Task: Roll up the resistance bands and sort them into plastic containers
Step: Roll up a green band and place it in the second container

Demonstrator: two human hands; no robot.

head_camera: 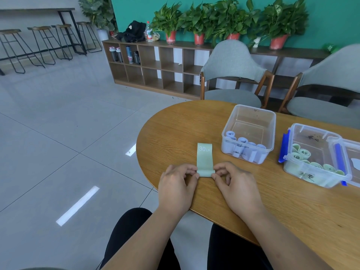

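Note:
A pale green resistance band [204, 157] marked "30 LB" lies flat on the wooden table [175, 129], its near end curled into a small roll. My left hand [178, 185] pinches the roll's left side and my right hand [233, 184] pinches its right side. A clear plastic container [251, 121] behind and to the right holds several rolled light blue bands [242, 142]. Further right, a clear container with blue clips [311, 133] holds several rolled green bands [303, 154].
A third clear container [352, 152] shows at the right edge. Two grey chairs [233, 75] stand behind the table. A low wooden shelf [155, 63] with potted plants lines the green wall. Tiled floor lies to the left. My legs are under the table edge.

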